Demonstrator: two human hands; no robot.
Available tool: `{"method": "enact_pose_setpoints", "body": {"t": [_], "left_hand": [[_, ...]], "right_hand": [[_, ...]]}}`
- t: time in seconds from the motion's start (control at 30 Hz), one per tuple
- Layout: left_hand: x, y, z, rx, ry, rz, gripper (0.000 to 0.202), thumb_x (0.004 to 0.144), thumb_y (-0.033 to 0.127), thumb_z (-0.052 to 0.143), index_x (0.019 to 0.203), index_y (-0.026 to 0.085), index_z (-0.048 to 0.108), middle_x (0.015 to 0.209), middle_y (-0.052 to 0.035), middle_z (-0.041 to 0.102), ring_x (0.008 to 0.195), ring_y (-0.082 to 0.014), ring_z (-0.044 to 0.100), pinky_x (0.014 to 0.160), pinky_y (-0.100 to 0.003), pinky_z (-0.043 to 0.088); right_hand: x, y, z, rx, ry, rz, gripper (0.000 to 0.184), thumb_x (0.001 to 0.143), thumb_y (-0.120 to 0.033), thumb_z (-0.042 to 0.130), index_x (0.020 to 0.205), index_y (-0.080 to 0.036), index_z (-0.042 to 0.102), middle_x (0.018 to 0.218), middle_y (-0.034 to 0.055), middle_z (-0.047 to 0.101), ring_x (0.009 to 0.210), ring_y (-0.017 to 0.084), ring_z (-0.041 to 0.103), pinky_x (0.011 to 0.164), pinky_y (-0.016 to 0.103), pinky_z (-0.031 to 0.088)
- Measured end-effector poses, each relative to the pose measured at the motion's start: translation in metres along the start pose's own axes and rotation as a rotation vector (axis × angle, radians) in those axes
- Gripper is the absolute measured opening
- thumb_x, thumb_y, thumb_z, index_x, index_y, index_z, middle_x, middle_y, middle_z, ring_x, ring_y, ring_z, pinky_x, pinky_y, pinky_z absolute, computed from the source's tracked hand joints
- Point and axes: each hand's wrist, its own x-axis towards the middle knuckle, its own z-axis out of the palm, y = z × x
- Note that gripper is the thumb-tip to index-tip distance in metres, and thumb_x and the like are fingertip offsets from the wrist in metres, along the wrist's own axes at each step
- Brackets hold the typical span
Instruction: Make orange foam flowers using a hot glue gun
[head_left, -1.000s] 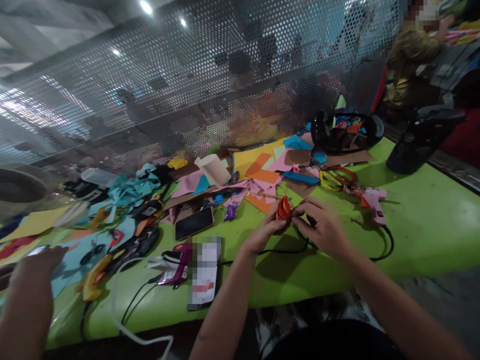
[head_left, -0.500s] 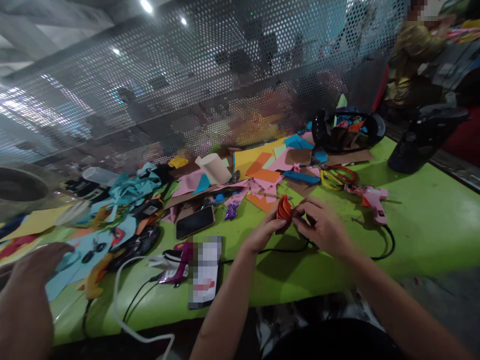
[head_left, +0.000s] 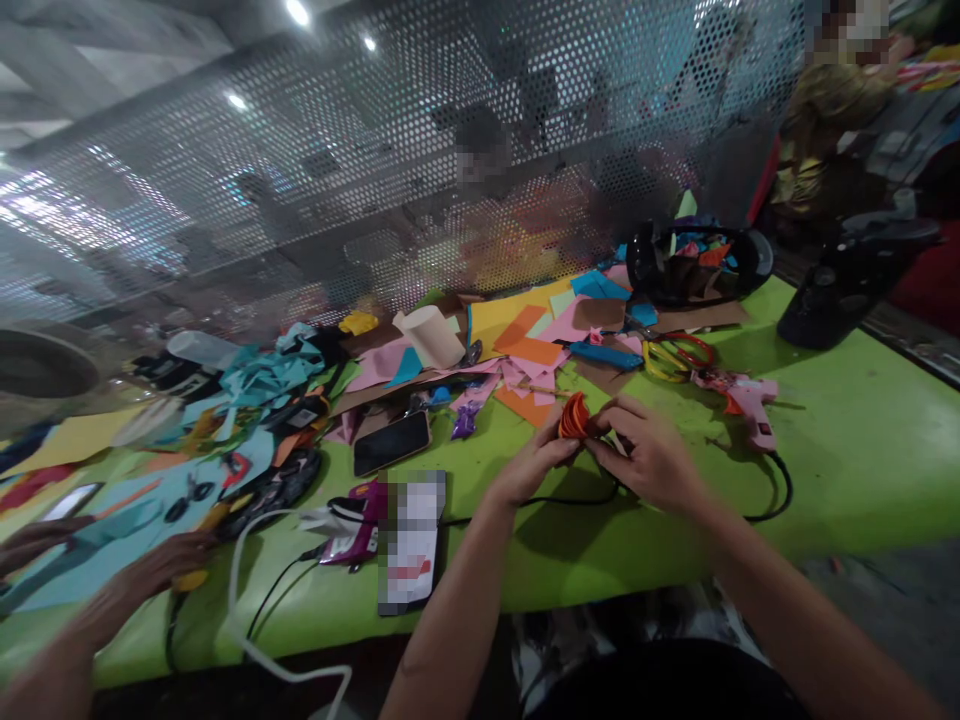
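Note:
An orange folded-paper piece (head_left: 574, 416) is held just above the green table (head_left: 825, 470), with both my hands pinching it. My left hand (head_left: 531, 466) grips its lower left side with closed fingers. My right hand (head_left: 651, 455) holds its right side, fingers curled round it. A black cable (head_left: 776, 495) runs under my hands to a pink glue gun (head_left: 742, 398) lying to the right.
Coloured paper scraps (head_left: 525, 345), scissors (head_left: 671, 355), a blue knife (head_left: 604, 354), a paper roll (head_left: 431, 336) and a phone (head_left: 391, 443) litter the table. A black basket (head_left: 694, 262) stands at the back right. Another person's hand (head_left: 161, 565) rests at the left. A perforated screen rises behind.
My hands stay on the orange paper piece, turning it slightly. The other person's hand at the left has moved right and down towards the yellow tool.

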Motion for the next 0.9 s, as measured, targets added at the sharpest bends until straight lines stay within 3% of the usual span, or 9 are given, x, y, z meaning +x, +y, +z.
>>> {"method": "enact_pose_setpoints", "body": {"t": [0.37, 0.7, 0.9], "left_hand": [[-0.005, 0.015, 0.013, 0.107, 0.032, 0.118, 0.041, 0.082, 0.050, 0.062, 0.107, 0.017, 0.062, 0.085, -0.0009, 0.049, 0.076, -0.0150, 0.041, 0.074, -0.028, 0.040], [-0.002, 0.012, 0.014, 0.081, 0.033, 0.152, 0.050, 0.084, 0.059, 0.058, 0.113, 0.018, 0.061, 0.082, -0.0012, 0.049, 0.073, -0.0149, 0.040, 0.070, -0.028, 0.037], [-0.002, 0.009, 0.015, 0.057, 0.078, 0.148, 0.043, 0.084, 0.052, 0.061, 0.111, 0.019, 0.063, 0.082, -0.0015, 0.052, 0.076, -0.0160, 0.042, 0.073, -0.028, 0.037]], "right_hand": [[-0.002, 0.007, 0.002, -0.044, 0.023, -0.010, 0.008, 0.092, -0.015, 0.058, 0.087, -0.021, 0.058, 0.086, 0.0039, 0.059, 0.075, 0.017, 0.058, 0.065, 0.029, 0.044], [-0.003, 0.009, 0.001, -0.067, 0.026, 0.011, 0.008, 0.090, -0.015, 0.059, 0.086, -0.022, 0.058, 0.083, 0.0029, 0.058, 0.065, 0.015, 0.053, 0.055, 0.027, 0.041], [-0.003, 0.006, 0.001, -0.064, 0.047, 0.001, 0.009, 0.092, -0.015, 0.058, 0.086, -0.022, 0.060, 0.083, 0.0033, 0.059, 0.062, 0.014, 0.052, 0.054, 0.026, 0.043]]}}
